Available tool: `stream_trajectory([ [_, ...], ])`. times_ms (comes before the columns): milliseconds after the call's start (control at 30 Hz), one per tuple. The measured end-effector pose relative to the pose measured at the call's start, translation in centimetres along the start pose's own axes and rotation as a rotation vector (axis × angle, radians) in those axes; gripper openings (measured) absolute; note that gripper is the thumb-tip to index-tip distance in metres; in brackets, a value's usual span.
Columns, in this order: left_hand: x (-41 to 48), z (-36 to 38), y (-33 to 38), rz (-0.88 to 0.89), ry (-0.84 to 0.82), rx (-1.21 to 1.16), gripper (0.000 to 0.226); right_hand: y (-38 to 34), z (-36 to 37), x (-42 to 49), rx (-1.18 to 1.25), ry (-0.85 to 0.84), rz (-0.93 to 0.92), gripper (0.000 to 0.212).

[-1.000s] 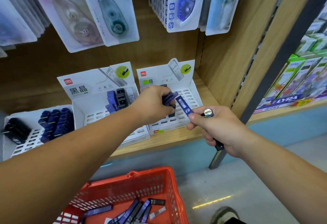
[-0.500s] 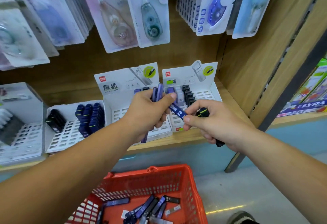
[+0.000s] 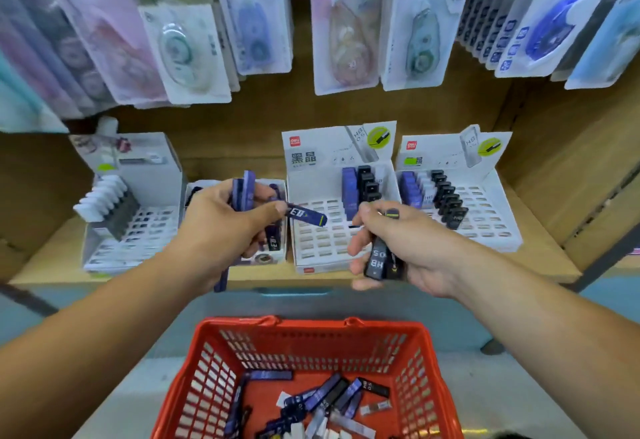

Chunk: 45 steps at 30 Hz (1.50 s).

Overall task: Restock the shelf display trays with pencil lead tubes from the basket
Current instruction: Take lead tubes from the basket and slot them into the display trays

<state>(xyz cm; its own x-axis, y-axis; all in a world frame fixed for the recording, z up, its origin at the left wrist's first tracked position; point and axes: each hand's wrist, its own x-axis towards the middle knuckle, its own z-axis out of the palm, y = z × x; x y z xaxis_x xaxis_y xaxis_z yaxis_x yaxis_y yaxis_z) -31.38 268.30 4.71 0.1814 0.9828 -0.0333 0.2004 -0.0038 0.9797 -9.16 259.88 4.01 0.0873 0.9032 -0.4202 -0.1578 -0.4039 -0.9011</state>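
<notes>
My left hand (image 3: 221,227) grips several blue pencil lead tubes (image 3: 244,192), with one blue tube (image 3: 307,215) sticking out rightward past the thumb. My right hand (image 3: 401,248) holds black HB lead tubes (image 3: 377,260) in its curled fingers. Both hands hover in front of the shelf, just before the middle white display tray (image 3: 322,237), which has blue and black tubes standing at its back. A second white tray (image 3: 485,216) to the right holds rows of blue, clear and black tubes. Below, the red basket (image 3: 304,331) contains several loose tubes (image 3: 329,397).
Further left stand a small tray (image 3: 277,189) mostly hidden behind my left hand and a grey tray (image 3: 138,230) with white-capped items. Carded correction tapes (image 3: 426,22) hang above the trays. A wooden side panel (image 3: 568,168) closes the shelf on the right.
The view has swung left. The blue tube that my right hand was pinching is now only in my left hand. My right hand has drawn back and shows black tubes in its palm.
</notes>
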Motion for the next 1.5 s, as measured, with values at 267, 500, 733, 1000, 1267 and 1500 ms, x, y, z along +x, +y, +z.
stream_trajectory([
  [267, 1.7, -5.6, -1.1, 0.124, 0.128, 0.104, 0.012, 0.7, 7.6, 3.2, -0.034, 0.059, 0.042, 0.015],
  [500, 3.4, -8.2, -1.5, 0.228, 0.163, 0.250, 0.010, 0.6, 10.7, 4.9, 0.093, 0.000, 0.049, 0.016],
  [733, 5.9, -7.2, -3.4, 0.263, 0.077, 0.450, 0.013, 1.0, 9.7, 5.7, 0.002, -0.011, -0.006, 0.022],
  [1000, 6.9, -7.2, -4.1, 0.271, 0.014, 0.515, 0.026, 1.5, 8.6, 6.4, 0.036, -0.034, -0.008, 0.012],
  [1267, 6.8, -7.0, -4.0, 0.235, -0.014, 0.478, 0.015, 1.1, 8.4, 6.5, 0.080, 0.017, -0.032, 0.005],
  [1500, 6.3, -7.3, -3.9, 0.221, 0.021, 0.418, 0.013, 1.0, 8.7, 6.0, 0.009, 0.020, -0.046, 0.002],
])
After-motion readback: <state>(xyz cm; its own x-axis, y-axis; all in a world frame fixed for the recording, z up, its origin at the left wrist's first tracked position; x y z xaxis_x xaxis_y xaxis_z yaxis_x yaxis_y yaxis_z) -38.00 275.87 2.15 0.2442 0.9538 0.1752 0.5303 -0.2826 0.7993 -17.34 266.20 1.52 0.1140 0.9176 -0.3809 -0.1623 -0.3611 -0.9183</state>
